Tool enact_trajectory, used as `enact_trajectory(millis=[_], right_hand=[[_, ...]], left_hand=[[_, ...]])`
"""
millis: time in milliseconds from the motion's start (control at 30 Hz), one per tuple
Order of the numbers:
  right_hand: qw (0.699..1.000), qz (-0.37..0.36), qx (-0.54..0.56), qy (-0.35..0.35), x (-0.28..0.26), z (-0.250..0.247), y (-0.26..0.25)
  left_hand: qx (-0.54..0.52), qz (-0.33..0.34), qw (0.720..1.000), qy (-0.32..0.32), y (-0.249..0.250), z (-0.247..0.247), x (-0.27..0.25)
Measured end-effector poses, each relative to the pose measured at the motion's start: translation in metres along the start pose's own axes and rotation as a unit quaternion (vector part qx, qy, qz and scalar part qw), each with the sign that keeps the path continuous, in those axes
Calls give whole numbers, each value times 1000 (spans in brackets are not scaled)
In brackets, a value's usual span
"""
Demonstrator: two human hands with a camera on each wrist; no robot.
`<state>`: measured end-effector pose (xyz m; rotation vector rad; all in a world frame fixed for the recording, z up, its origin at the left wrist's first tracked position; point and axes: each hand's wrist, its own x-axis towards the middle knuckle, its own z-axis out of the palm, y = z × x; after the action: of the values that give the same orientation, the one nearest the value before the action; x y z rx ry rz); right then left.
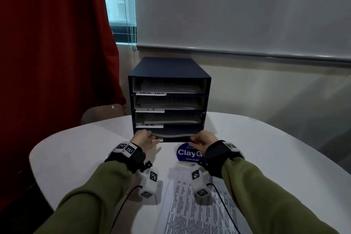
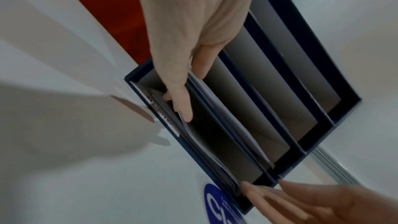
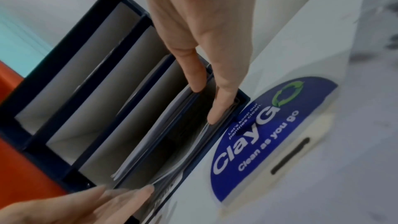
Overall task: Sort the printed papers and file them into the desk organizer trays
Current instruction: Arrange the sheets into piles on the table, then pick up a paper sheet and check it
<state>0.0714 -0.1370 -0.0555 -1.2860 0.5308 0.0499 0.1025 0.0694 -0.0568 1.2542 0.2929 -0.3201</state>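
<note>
While both hands sit at the organizer's (image 1: pixel 169 74) bottom tray, left hand (image 1: pixel 143 138) and right hand (image 1: pixel 204 140) have straightish fingers pressing the sheaf (image 1: pixel 171 134) straight ahead, its long edge across.

dark navy box-shaped desk organizer (image 1: pixel 169 66) with pale grey tray interiors; white paper stacks in trays (image 1: pixel 167 87); white label strips with black handwriting (image 1: pixel 151 93); round blue sticker (image 3: pixel 269 135) with white lettering and a green arrow loop; white tabletop (image 1: pixel 76 148); white printed sheet covered in dense rows of black text (image 1: pixel 191 213); olive green sleeves (image 1: pixel 269 195); black wrist straps carrying white blocks with black square marker patterns (image 1: pixel 153 176); deep red curtain (image 1: pixel 53 43); pale grey roller blind (image 1: pixel 237 9)
</note>
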Motion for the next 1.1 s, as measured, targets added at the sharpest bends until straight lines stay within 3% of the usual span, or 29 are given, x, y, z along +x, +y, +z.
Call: enact_trajectory(millis=[133,233,400,500,600,767,967,1100], right_hand=[[998,-4,1,-70,-24,-10,-1],[996,-19,-68,-52,-50,-30,-3],[968,0,-250,10,-93,-84,-6],[945,53,-319,44,-118,-116,3],[930,107,-351,32,-140,-136,20],[917,94,-383,55,-154,-141,35],[913,94,-385,93,-166,-137,33],[922,54,-373,90,-166,-136,34]], left_hand=[[58,1,998,-28,-1,-8,-10],[138,24,990,-31,-5,-9,-32],[358,-20,928,-105,-22,4,-80],[412,-49,900,-133,-39,15,-100],[435,-36,894,-106,-50,19,-104],[458,-30,883,-99,-56,12,-105],[421,-10,902,-91,-61,5,-111],[389,0,915,-107,-66,0,-108]])
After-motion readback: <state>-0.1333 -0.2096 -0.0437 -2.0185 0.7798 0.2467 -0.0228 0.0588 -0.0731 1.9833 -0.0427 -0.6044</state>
